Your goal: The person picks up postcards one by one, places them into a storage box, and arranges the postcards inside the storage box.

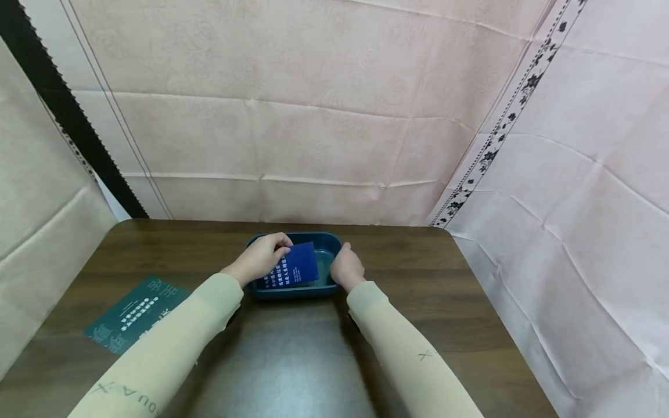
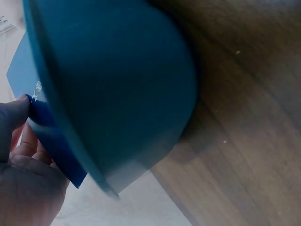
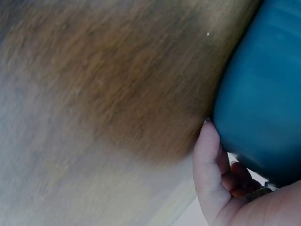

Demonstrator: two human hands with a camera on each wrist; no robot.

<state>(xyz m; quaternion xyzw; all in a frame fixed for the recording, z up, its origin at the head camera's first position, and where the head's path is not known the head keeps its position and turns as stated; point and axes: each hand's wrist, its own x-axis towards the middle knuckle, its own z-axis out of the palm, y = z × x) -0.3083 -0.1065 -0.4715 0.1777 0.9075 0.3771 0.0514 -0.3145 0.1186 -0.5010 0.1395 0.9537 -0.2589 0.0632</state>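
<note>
A dark teal rectangular plastic basin (image 1: 325, 247) stands on the table near its far edge. My left hand (image 1: 259, 258) pinches a blue card (image 1: 303, 264) with white printed characters between thumb and fingers, over the basin's left part. In the left wrist view, the card (image 2: 51, 141) leans inside the rim, and the thumb presses on its edge. At the basin's right end, my right hand (image 1: 347, 267) holds the side. The right wrist view has the thumb (image 3: 207, 160) touching the basin's outer wall (image 3: 263, 103), with the other fingers curled and partly hidden.
A dark green printed sheet (image 1: 138, 313) lies flat at the table's left, partly behind the left sleeve. The brown wooden table (image 1: 444, 325) has rounded far corners. Pale cloth hangings (image 1: 313, 145) surround it at the back and sides.
</note>
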